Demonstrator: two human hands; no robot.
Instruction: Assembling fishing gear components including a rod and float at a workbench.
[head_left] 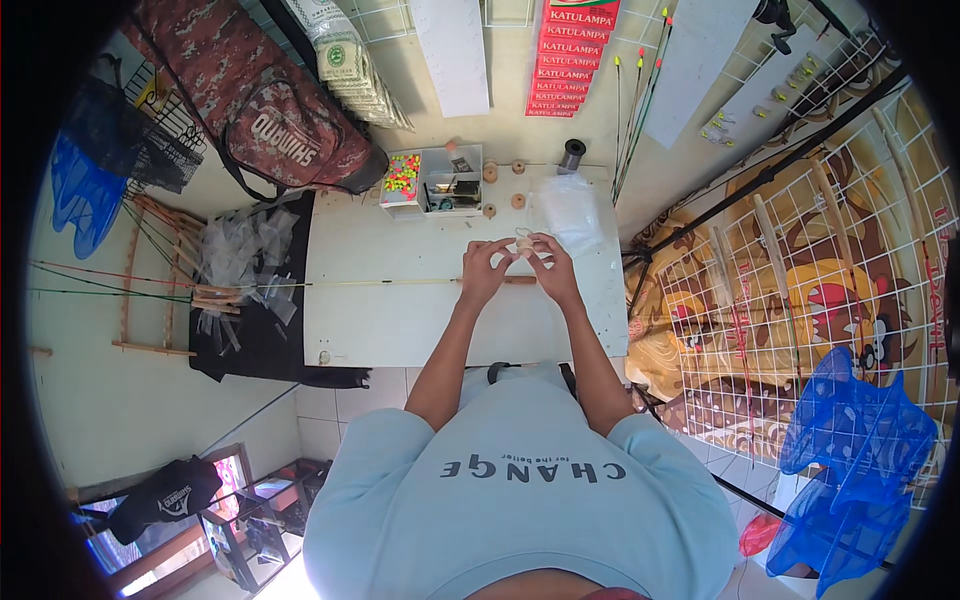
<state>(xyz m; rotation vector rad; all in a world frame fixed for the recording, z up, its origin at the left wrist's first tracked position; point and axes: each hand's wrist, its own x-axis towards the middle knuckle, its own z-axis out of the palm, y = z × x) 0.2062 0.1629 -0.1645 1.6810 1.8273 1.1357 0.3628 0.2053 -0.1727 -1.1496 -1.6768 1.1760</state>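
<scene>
My left hand [485, 268] and my right hand [548, 265] meet over the white tabletop [400, 320], fingertips turned toward each other. Between them I pinch a small pale spool [524, 243]; both hands are closed narrowly on it, thumbs and forefingers doing the holding. Whether a line runs off it I cannot tell; it is too small to make out.

Directly under my hands a thin rod [380, 283] lies flat across the tabletop, running far out past my left hand; its brown end shows just below my right hand.

Beyond my right hand, just ahead of the fingertips, lies a clear plastic bag [568, 210], crumpled. Ahead of both hands stands a white compartment box [450, 182] with small parts in it, and beside that, further toward my left, a clear box of bright beads [402, 175]. Three small wooden reels [490, 172] sit near the box, apart from each other. A dark spool [572, 152] stands upright beyond the bag.

Well out past my left hand, a heap of clear plastic sleeves [240, 250] rests on a black cloth [260, 340] at the tabletop's edge. To the far side of my right hand a white wire grid panel [850, 250] leans, and below it blue netting [860, 450] hangs.
</scene>
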